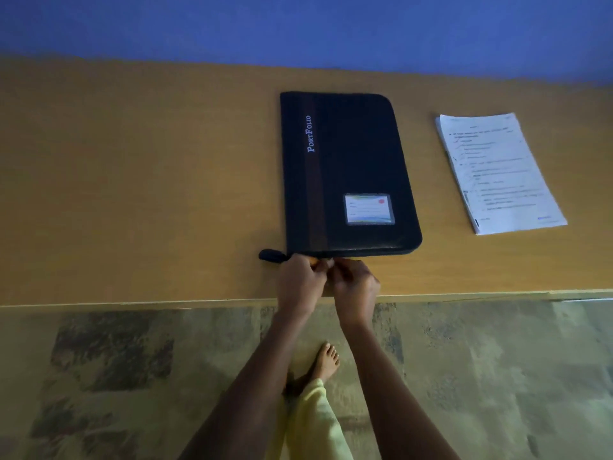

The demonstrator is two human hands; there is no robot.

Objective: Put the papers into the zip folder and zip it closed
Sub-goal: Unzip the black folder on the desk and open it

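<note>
Pinching at the near edge of the closed folder [348,171], both hands [326,280] seem to grip its zipper; the papers [497,171] lie apart on the tabletop [132,177], nearer the right hand.

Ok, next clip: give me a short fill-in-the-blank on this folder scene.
1. The word printed on the black zip folder is ____.
2. The papers lie on the table to the ____ of the folder.
3. Both hands, left hand and right hand, meet at the folder's ____ edge.

Missing words: PortFolio; right; near
</note>
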